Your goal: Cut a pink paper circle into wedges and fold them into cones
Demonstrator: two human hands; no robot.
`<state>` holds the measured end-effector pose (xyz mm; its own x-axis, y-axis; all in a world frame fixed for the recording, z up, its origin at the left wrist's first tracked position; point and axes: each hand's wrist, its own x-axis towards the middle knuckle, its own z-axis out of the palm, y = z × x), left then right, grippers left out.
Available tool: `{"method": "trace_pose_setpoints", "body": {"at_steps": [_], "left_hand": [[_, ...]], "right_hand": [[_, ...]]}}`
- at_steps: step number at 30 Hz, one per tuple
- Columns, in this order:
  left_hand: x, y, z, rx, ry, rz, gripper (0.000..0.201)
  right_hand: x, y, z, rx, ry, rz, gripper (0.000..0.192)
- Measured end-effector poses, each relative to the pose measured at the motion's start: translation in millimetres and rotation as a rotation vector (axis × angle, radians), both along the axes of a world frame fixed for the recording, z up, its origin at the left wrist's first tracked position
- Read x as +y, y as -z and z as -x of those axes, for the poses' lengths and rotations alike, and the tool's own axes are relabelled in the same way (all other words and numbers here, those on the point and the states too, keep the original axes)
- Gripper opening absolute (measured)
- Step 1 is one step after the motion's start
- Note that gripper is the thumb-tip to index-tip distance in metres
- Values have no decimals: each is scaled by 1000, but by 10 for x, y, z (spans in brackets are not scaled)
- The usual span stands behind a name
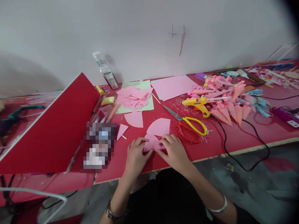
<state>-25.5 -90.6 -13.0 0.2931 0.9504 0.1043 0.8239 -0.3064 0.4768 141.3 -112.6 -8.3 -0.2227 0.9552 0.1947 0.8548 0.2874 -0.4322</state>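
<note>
At the near edge of the desk [233, 137] our left hand [135, 155] and right hand [175, 152] press down on a pink paper piece [151, 143], the fingers of both pinching its edges flat against the red top. Just behind it lies a pink quarter-circle [160, 127], and beside that yellow-handled scissors [190, 124]. Toward the right a yellow glue gun [198, 104] rests against a heap of pink paper cones [229, 99], its black cord [233, 146] trailing over the near edge. Pink scraps [133, 97] sit on a green sheet [137, 85] near the far edge, where a clear bottle [105, 70] leans on the white wall [140, 31]. At the far right corner a shallow tray [254, 77] holds small items we cannot make out. A red board [53, 130] tilts up at the left.
</note>
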Motion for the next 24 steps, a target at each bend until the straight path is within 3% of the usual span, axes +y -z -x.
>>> {"method": "trace_pose_setpoints", "body": {"at_steps": [4, 11, 14, 17, 20, 24], "left_hand": [[0, 21, 71, -40, -8, -5, 23], [-156, -129, 345, 238, -251, -110, 29], [-189, -253, 644, 219, -355, -253, 28], [-191, -310, 1141, 102, -459, -321, 31], [-172, -205, 1651, -47, -500, -165, 49], [-122, 59, 1999, 31, -465, -107, 59]], "right_hand": [[48, -8, 42, -41, 32, 11, 17], [56, 19, 41, -51, 18, 26, 12], [50, 27, 43, -41, 19, 24, 12], [49, 36, 40, -32, 15, 18, 12], [50, 51, 37, -40, 11, 2, 11], [52, 81, 38, -52, 10, -11, 10]]}}
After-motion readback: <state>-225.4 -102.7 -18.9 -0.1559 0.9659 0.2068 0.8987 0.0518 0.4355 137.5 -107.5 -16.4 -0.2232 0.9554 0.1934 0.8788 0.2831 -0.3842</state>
